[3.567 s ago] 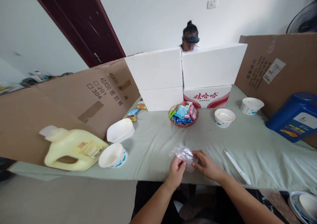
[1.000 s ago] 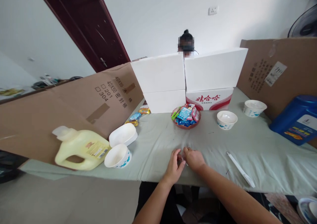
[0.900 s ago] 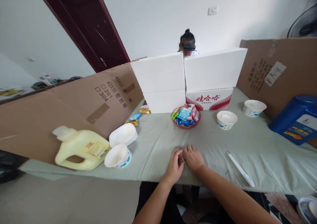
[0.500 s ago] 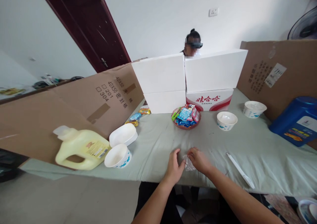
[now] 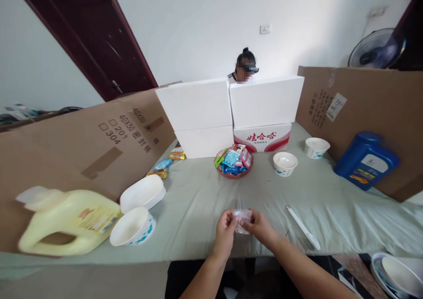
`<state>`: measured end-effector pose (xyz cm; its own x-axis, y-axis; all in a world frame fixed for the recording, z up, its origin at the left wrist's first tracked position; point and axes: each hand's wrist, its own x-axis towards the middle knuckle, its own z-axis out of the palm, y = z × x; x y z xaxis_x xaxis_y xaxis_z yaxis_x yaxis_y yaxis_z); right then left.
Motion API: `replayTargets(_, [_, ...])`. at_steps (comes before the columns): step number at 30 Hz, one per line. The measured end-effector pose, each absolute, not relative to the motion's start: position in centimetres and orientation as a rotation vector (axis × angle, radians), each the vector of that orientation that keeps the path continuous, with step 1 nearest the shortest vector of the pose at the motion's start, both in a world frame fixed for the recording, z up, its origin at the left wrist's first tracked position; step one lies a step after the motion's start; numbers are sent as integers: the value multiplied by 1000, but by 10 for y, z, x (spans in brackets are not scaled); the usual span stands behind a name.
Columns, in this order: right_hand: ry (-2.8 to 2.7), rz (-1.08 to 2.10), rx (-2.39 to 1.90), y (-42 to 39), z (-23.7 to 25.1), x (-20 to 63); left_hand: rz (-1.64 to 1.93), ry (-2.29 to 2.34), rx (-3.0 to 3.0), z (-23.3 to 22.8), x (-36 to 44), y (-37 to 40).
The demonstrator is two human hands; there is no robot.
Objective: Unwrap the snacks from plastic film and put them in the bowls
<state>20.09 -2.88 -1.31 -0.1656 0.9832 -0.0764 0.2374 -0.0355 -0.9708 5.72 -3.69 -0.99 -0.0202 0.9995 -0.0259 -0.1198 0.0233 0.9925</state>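
A small piece of crinkled clear plastic (image 5: 242, 228), possibly a little bag, is stretched between my hands over the front of the table. My left hand (image 5: 225, 232) pinches its left side between thumb and fingers. On the other side, my right hand (image 5: 262, 229) is closed on the right edge. Beyond them sits a reddish bowl (image 5: 243, 174) heaped with small colourful packets (image 5: 232, 158). A white plastic stick with a narrow tip, perhaps a knife (image 5: 304, 229), lies to the right of my right hand.
White boxes (image 5: 198, 105) stand stacked at the back, a person's head (image 5: 246, 65) behind them. Cardboard panels (image 5: 82, 144) flank the table. Left are a yellow jug (image 5: 69, 215), a white dish (image 5: 142, 193) and a paper bowl (image 5: 132, 228); right, paper bowls (image 5: 284, 163) and a blue bottle (image 5: 366, 160).
Both hands have come together around the plastic, and my left hand now grips it where it was looser before. The view has turned to the right.
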Motion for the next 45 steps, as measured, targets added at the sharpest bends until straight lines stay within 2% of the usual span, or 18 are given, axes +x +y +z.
replayTargets(9, [-1592, 1140, -1463, -34, -7, 220, 1248, 1206, 1144, -22, 49, -36])
replayTargets(12, [-1600, 902, -1593, -9, 13, 258, 1225, 1170, 1183, -28, 46, -39])
replayTargets(17, [-1504, 291, -1869, 60, 67, 353, 1114, 1132, 1383, -36, 46, -43])
replayTargets(21, [-1607, 44, -2018, 98, 87, 396, 1107, 1151, 1450, -45, 47, -41])
replayTargets(27, [-1975, 10, -2160, 110, 74, 401, 1114, 1145, 1481, -52, 45, -39])
replayTargets(34, [-2114, -112, -2175, 102, 80, 385, 1099, 1161, 1511, -53, 46, -40])
replayTargets(45, [-2284, 342, -2348, 133, 66, 376, 1119, 1137, 1484, -53, 49, -41])
